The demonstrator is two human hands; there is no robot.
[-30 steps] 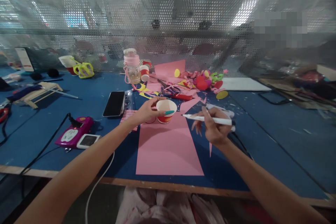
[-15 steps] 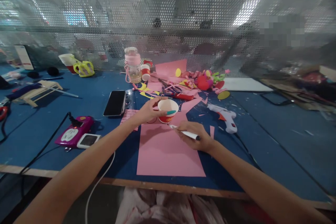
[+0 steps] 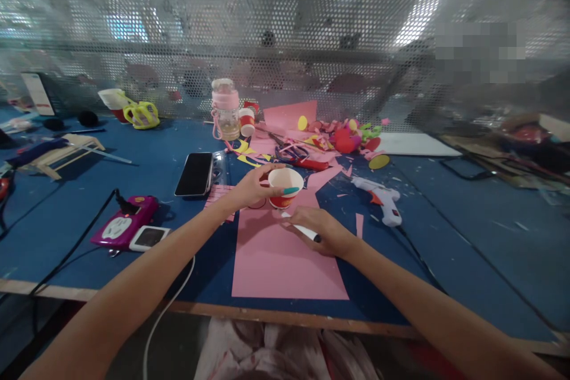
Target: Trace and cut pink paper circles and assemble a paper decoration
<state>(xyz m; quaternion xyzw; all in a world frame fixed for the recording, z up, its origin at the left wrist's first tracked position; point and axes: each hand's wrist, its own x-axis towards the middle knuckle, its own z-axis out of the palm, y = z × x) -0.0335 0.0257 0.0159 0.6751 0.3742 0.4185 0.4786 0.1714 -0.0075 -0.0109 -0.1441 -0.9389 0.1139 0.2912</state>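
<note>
A red and white paper cup (image 3: 283, 181) stands upright on the far part of a pink paper sheet (image 3: 285, 267). My left hand (image 3: 253, 187) grips the cup from its left side, the thumb with a teal nail across its front. In my right hand (image 3: 323, 228) is a white marker (image 3: 307, 232) with a black end, its other end pointing at the cup's base. The exact contact of the tip is too small to tell. Left of the cup, a drawn circle outline (image 3: 257, 202) shows on the pink paper.
A glue gun (image 3: 380, 198) lies to the right, its cord running to the front edge. Left are a phone (image 3: 195, 174) and a purple power socket (image 3: 127, 222). Behind the cup are paper scraps (image 3: 320, 142), a pink-lidded bottle (image 3: 225, 110) and another paper cup (image 3: 246, 122).
My right hand has shifted left and slightly nearer along the cup's base with the marker. My left hand and the cup stay in place.
</note>
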